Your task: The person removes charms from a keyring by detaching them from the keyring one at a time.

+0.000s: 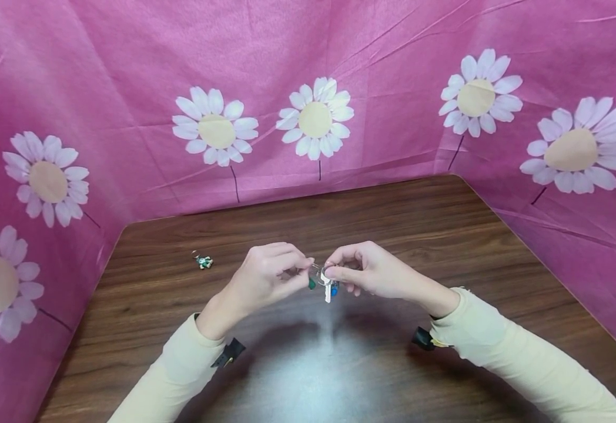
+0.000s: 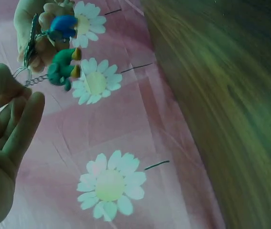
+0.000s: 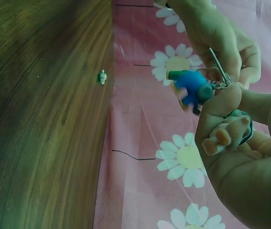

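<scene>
The fingers of the left hand (image 1: 265, 273) were curled and pinched a thin metal key ring (image 1: 315, 271), thumb against fingertips. The fingers of the right hand (image 1: 363, 270) were also curled, pinching the same bunch from the other side, so both hands met at the ring just above the desk (image 1: 392, 217). From the ring hung a silver key (image 1: 328, 289), a small green charm (image 1: 312, 284) on a short chain, and a small blue charm (image 1: 335, 288). In the left wrist view the green charm (image 2: 62, 68) dangled just below the blue charm (image 2: 62, 26), both close to the right hand's fingers (image 2: 47, 21). In the right wrist view the blue charm (image 3: 192, 88) sat beside the thumb.

Well apart to the left, a tiny green and white charm (image 1: 203, 261) lay alone on the dark wood desk. Cream sleeves (image 1: 514, 346) covered both forearms. A pink cloth printed with white daisies (image 1: 315, 117) stood behind and to both sides of the desk.
</scene>
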`<state>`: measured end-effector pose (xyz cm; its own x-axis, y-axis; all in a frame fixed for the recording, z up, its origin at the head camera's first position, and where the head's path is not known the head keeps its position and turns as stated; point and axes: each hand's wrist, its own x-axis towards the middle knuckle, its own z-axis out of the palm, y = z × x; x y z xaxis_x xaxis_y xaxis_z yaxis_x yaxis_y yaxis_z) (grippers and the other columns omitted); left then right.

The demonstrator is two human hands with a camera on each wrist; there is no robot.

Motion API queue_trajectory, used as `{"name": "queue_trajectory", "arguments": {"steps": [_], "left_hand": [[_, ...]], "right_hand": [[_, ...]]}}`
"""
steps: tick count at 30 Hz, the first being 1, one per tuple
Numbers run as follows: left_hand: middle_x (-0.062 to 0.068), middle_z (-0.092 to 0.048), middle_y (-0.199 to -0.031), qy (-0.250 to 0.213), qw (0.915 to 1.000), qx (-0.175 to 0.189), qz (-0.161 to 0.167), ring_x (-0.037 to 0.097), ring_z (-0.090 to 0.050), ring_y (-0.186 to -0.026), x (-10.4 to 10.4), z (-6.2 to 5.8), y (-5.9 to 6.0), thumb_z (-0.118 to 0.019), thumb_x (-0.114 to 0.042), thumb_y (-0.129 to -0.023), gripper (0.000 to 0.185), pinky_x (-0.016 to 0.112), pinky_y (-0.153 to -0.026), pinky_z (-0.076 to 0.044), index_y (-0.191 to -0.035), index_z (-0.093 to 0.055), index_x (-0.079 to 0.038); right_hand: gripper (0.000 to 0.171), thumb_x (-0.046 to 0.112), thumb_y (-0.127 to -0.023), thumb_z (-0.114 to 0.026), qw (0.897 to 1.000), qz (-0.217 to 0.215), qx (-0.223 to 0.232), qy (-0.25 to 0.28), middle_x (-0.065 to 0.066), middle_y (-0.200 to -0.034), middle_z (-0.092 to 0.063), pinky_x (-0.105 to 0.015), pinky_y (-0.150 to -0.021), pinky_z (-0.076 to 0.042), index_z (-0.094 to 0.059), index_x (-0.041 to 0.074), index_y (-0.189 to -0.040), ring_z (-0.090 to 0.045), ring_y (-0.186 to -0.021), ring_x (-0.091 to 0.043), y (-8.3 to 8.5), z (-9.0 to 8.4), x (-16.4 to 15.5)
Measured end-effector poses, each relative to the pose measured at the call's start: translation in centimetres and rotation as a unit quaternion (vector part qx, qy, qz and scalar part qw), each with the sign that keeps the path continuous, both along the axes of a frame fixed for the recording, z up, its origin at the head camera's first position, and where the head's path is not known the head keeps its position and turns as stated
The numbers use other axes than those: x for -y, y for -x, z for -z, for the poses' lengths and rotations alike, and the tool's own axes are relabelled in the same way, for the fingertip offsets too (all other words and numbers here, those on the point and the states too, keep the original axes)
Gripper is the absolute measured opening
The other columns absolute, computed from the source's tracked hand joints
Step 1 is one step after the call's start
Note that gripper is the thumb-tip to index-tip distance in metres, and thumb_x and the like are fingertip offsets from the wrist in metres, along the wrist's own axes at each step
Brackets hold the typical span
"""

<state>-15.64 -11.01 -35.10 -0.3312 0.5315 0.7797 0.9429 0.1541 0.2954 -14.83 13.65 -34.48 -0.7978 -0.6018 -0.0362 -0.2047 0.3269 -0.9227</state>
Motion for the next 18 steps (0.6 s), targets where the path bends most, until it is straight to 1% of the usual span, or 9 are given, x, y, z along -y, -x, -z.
{"name": "queue_trajectory", "arguments": {"steps": [2,4,6,8,10,12,13,16,18], "left_hand": [[0.003,-0.074,-0.085,-0.005,0.9998,0.018,-0.004,0.008,-0.066,-0.073,0.0,0.3,0.0,-0.07,0.002,-0.084,0.011,0.018,-0.065,-0.056,-0.091,-0.076,-0.003],[0.004,-0.075,-0.089,-0.022,0.9977,0.064,-0.005,0.009,-0.07,-0.078,-0.1,0.7,-0.1,-0.071,0.002,-0.085,0.012,0.021,-0.07,-0.059,-0.096,-0.076,-0.003],[0.002,-0.076,-0.093,-0.042,0.9908,0.128,-0.006,0.011,-0.072,-0.082,-0.1,1.2,-0.3,-0.074,0.0,-0.087,0.013,0.024,-0.072,-0.06,-0.1,-0.077,-0.004],[0.001,-0.076,-0.094,-0.059,0.9806,0.187,-0.007,0.012,-0.072,-0.084,-0.2,1.6,-0.6,-0.075,-0.003,-0.09,0.012,0.027,-0.073,-0.06,-0.102,-0.077,-0.006],[-0.001,-0.077,-0.093,-0.068,0.9738,0.216,-0.014,0.012,-0.072,-0.084,-0.3,2.0,-0.7,-0.075,-0.006,-0.092,0.01,0.028,-0.073,-0.06,-0.102,-0.077,-0.007],[-0.001,-0.076,-0.091,-0.067,0.9758,0.207,-0.022,0.011,-0.071,-0.08,-0.4,2.1,-0.8,-0.073,-0.006,-0.094,0.009,0.026,-0.07,-0.059,-0.101,-0.077,-0.007],[0.0,-0.076,-0.09,-0.061,0.9801,0.187,-0.027,0.011,-0.071,-0.079,-0.4,2.1,-0.8,-0.072,-0.006,-0.094,0.008,0.025,-0.068,-0.059,-0.101,-0.077,-0.007],[0.001,-0.075,-0.086,-0.027,0.9935,0.096,-0.056,0.01,-0.069,-0.075,-0.5,1.7,-0.7,-0.071,-0.003,-0.093,0.007,0.022,-0.065,-0.058,-0.098,-0.076,-0.005],[0.0,-0.074,-0.085,0.008,0.9959,0.044,-0.079,0.009,-0.067,-0.073,-0.5,1.2,-0.8,-0.071,-0.003,-0.092,0.006,0.022,-0.064,-0.057,-0.097,-0.075,-0.005]], "right_hand": [[0.014,0.024,-0.1,-0.068,1.0,0.01,0.009,-0.001,-0.004,-0.07,-0.063,-0.023,-0.038,-0.038,-0.072,0.012,-0.106,-0.056,-0.054,-0.016,0.0,0.1,-0.1],[0.016,0.026,-0.1,-0.068,1.0,0.018,0.017,0.006,-0.006,-0.067,-0.061,-0.024,-0.037,-0.038,-0.071,0.012,-0.106,-0.055,-0.053,-0.016,0.1,0.1,-0.2],[0.018,0.028,-0.1,-0.067,0.999,0.027,0.022,0.016,-0.007,-0.066,-0.06,-0.024,-0.037,-0.037,-0.071,0.011,-0.107,-0.054,-0.052,-0.016,0.2,0.2,-0.2],[0.018,0.027,-0.1,-0.067,0.999,0.032,0.026,0.028,-0.008,-0.066,-0.06,-0.023,-0.037,-0.037,-0.071,0.011,-0.107,-0.054,-0.051,-0.016,0.3,0.2,-0.2],[0.018,0.026,-0.1,-0.067,0.998,0.034,0.028,0.038,-0.009,-0.066,-0.06,-0.023,-0.037,-0.035,-0.071,0.01,-0.108,-0.053,-0.051,-0.015,0.3,0.2,-0.2],[0.018,0.025,-0.1,-0.067,0.998,0.034,0.029,0.04,-0.008,-0.067,-0.06,-0.022,-0.037,-0.035,-0.071,0.009,-0.108,-0.053,-0.051,-0.014,0.3,0.2,-0.1],[0.017,0.025,-0.1,-0.067,0.998,0.034,0.028,0.039,-0.008,-0.067,-0.06,-0.022,-0.037,-0.035,-0.071,0.009,-0.108,-0.053,-0.051,-0.013,0.3,0.2,-0.1],[0.018,0.025,-0.1,-0.067,0.999,0.036,0.024,0.029,-0.007,-0.067,-0.06,-0.022,-0.037,-0.035,-0.071,0.01,-0.108,-0.053,-0.051,-0.014,0.3,0.2,-0.1],[0.017,0.025,-0.1,-0.067,0.999,0.039,0.018,0.02,-0.006,-0.068,-0.061,-0.022,-0.037,-0.035,-0.071,0.01,-0.107,-0.053,-0.052,-0.014,0.3,0.3,-0.1]]}}
